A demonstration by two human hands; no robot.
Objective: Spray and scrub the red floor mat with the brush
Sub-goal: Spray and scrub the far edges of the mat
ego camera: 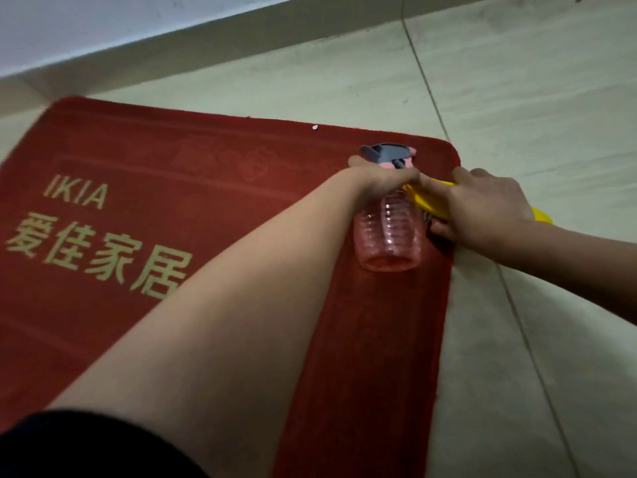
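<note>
A person's left hand (382, 175), at the end of a bare arm reaching in from the near left, is wrapped around the neck of a spray bottle (389, 232), fingers curled just under its grey trigger head. The bottle is clear pink ribbed plastic, tipped so that its base faces the viewer and its head points away; whether any liquid is inside cannot be told. Just to its right, the right hand (489, 208) is closed over the back of a yellow brush (431, 198), thumb tucked underneath, with the forefinger reaching toward the left hand and nearly touching it. The brush sits low over the mat's right edge; whether its bristles are pressed into the pile is hidden by the hand and bottle. Both tools are over the far right corner of the red floor mat (138, 160), which lies flat on a pale tiled floor (517, 98) and fills the left and middle of the view, with gold lettering (100, 250) on its left half. This looks like the spray-and-scrub step at that corner. The next move probably calls for aiming the nozzle down at the pile, squeezing the trigger, then working the brush firmly across the wetted patch. A small white speck (314, 127) sits near the mat's far edge, and a pale wall (103, 22) runs along the far side.
</note>
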